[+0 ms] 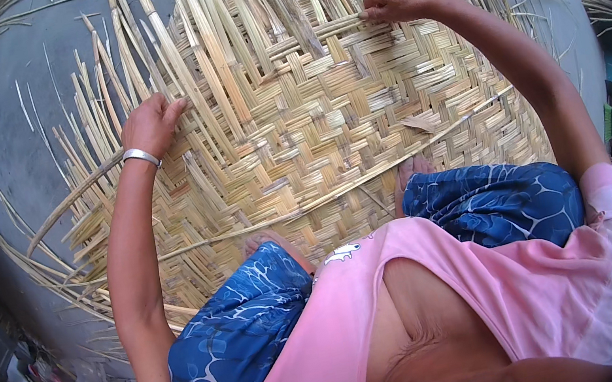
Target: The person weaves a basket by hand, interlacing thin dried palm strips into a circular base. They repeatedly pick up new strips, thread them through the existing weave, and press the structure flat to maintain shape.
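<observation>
Evidently, the bare right hand point(396, 2) was closed on a thin straw-coloured strip point(337, 25) along the flat, herringbone-woven, straw-coloured mat point(360, 125) underfoot; the half-curled left hand point(149, 128) touched long unwoven strips point(220, 61), its grip unclear. Smooth grey floor point(1, 127) showed leftward; a slender pale stick point(323, 199) crossed the mat.

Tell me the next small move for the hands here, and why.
Probably press the crosswise strip snugly toward the woven mat with the right hand: that hand grips it near the weave's far edge, where long strips run on unwoven. The left hand, among the long strips farther left, could steady them.
</observation>
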`<action>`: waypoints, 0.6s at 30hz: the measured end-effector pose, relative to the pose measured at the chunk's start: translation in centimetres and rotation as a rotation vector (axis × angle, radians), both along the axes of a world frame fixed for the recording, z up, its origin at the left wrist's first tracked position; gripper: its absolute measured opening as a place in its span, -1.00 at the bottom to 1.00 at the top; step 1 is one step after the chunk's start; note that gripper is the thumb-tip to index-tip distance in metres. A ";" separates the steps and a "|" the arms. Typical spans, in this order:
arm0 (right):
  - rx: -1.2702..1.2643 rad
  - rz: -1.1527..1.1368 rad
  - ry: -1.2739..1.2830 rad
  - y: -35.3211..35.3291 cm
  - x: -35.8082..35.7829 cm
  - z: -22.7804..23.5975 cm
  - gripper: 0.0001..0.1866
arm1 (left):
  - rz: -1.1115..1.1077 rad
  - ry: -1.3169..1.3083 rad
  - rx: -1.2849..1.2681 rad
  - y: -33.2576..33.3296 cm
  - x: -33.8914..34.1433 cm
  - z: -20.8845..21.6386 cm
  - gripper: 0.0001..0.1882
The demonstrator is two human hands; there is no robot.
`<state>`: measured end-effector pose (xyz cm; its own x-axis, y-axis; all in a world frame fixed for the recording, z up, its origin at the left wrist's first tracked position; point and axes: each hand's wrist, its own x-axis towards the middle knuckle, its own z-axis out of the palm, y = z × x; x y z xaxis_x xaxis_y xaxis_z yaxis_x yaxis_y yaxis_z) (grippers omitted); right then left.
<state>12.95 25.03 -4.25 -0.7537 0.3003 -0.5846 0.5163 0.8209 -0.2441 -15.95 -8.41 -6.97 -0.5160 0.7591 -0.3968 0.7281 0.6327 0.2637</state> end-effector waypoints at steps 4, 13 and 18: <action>0.065 0.068 0.137 -3.2 -1.6 -0.4 -0.65 | 0.015 0.038 -0.019 0.0 0.2 -0.3 -0.50; 0.240 0.098 0.083 -4.6 -3.1 -2.1 -0.65 | 0.010 0.096 0.068 -0.1 1.1 -1.5 -0.48; 0.229 0.120 0.147 -6.1 -1.6 -1.1 -0.70 | -0.003 0.084 0.080 -2.1 2.4 -1.1 -0.49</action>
<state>11.33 18.95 -5.30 -0.8637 0.3150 -0.3934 0.3846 0.9165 -0.1105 -13.59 -10.55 -8.08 -0.5428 0.7881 -0.2903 0.7514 0.6101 0.2514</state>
